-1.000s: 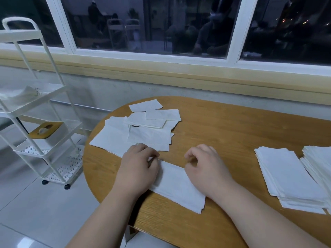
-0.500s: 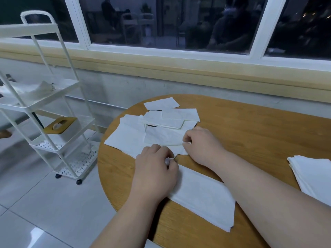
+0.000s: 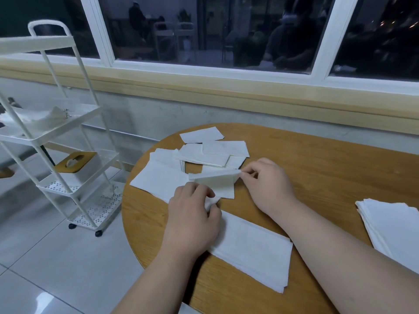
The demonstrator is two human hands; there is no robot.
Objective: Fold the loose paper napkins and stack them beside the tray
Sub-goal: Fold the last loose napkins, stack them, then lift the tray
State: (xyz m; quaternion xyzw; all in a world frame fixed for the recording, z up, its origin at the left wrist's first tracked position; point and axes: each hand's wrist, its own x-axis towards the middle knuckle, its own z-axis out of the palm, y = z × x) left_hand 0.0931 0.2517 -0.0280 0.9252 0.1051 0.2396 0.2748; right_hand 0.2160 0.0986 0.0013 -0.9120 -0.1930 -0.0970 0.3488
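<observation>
Right hand [image 3: 267, 184] pinches corner of lifted white napkin [image 3: 215, 181] | left hand [image 3: 192, 218] pinches end of folded napkin [image 3: 254, 248]

We see a dim indoor scene with a cool, bluish cast. The window [image 3: 226, 30] is dark and works like a mirror: faint reflections of seated people and chairs show in the glass, with small orange lights at the top right. The light falls softly from above, so shadows are weak; we find one dark shadow under the left hand [image 3: 192, 223] and wrist on the tabletop [image 3: 328, 168]. The floor [image 3: 34, 257] has a pale sheen at the bottom left. The folded napkin [image 3: 249, 252] and the lifted napkin [image 3: 215, 180] look grey-blue, with little texture. The wide lens bends the window frame and the cart [image 3: 52, 133] near the edges. Fine detail is soft.
</observation>
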